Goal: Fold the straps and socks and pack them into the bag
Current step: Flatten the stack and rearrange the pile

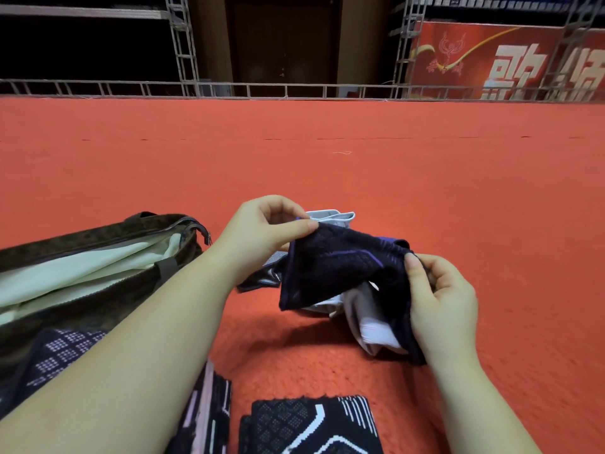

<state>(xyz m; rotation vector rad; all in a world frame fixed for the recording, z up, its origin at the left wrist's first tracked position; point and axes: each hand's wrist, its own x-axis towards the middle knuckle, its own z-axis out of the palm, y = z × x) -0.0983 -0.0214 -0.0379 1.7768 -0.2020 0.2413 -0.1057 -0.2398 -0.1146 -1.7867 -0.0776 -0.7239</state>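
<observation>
Red carpet (327,165) fills the frame. At left, our open bag (82,253) shows pale lining. Centre: our left hand (262,234) pinches the dark sock (340,267) at its upper corner; our right hand (442,303) pinches its other end. Pale socks (373,326) lie beneath. Folded patterned sock (311,427) at bottom centre.

Red carpet (327,165) covers the floor. At its far edge, a low metal truss rail (294,90) runs the full width. Above the rail: upright truss towers (183,44), dark doorway (284,40) between them. Red banner (491,60) with white characters right of the doorway, behind the rail.
</observation>
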